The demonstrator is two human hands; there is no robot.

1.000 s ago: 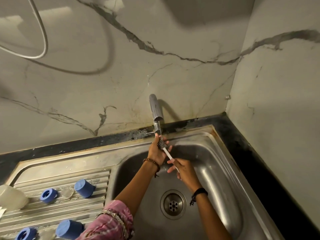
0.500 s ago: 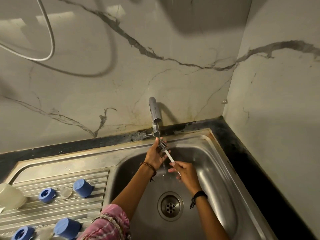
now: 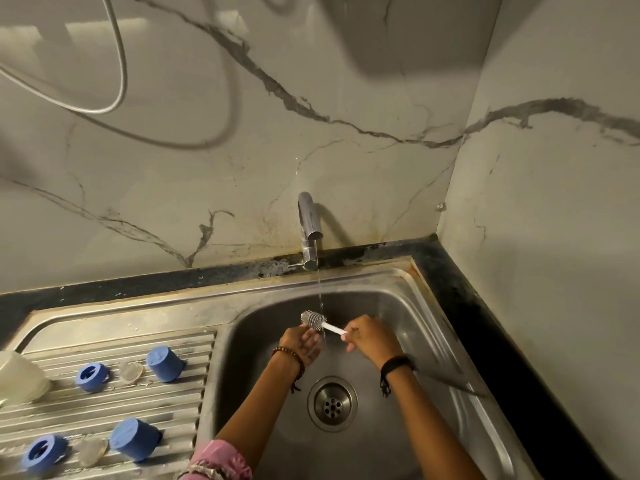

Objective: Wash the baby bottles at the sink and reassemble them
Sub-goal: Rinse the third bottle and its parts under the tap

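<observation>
My right hand (image 3: 372,336) grips the white handle of a small bottle brush (image 3: 314,319) and holds it level under the thin water stream from the tap (image 3: 309,223). My left hand (image 3: 300,342) is cupped just below the brush's grey bristle head, fingers apart, holding nothing. On the ribbed drainboard (image 3: 180,403) to the left lie two blue caps (image 3: 164,363) (image 3: 135,438), two blue collar rings (image 3: 91,376) (image 3: 43,453), two clear teats (image 3: 131,371) (image 3: 91,452) and a translucent bottle body (image 3: 20,377) at the left edge.
The steel sink basin (image 3: 450,358) has a round drain (image 3: 332,404) below my hands. A dark counter strip (image 3: 485,323) runs behind and right of the sink, against marble walls. A hose (image 3: 117,64) hangs on the wall at the upper left.
Both hands dropped away from the tap spout, deeper into the basin. The brush swung from upright to level, and my left hand let go of its bristle head.
</observation>
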